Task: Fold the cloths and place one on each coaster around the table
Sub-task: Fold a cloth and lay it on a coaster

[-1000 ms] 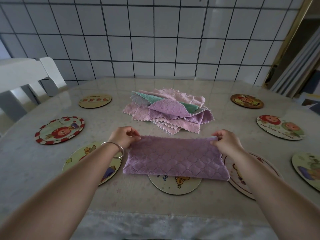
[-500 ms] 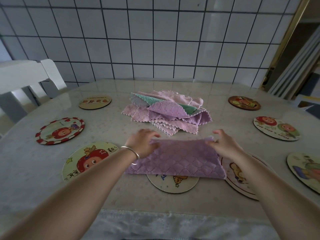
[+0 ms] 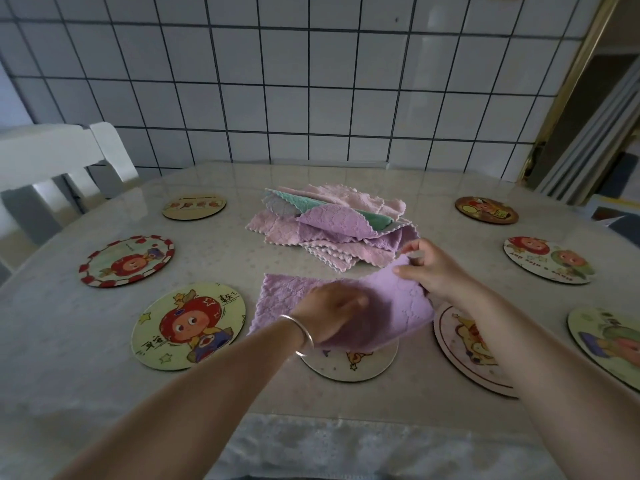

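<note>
A purple quilted cloth [image 3: 284, 292], folded in half, lies near the table's front over a pale coaster [image 3: 356, 365]. My left hand [image 3: 329, 315] rests flat on the middle of the cloth, blurred by motion. My right hand [image 3: 433, 268] pinches the cloth's right end and lifts it off the table. Behind them sits a loose pile of cloths [image 3: 329, 226] in pink, purple and green. Round coasters ring the table, among them a red-haired figure coaster [image 3: 188, 325] on the left and a pink-rimmed coaster [image 3: 464, 344] on the right.
More coasters lie at the left [image 3: 126, 261], far left [image 3: 194, 206], far right [image 3: 486, 210], right [image 3: 547, 259] and right edge [image 3: 609, 344]. A white chair [image 3: 52, 161] stands at the table's left. A tiled wall [image 3: 311, 81] runs behind.
My left hand let go of the cloth's left end and moved right onto its middle. My right hand raised the right end, which lay flat before.
</note>
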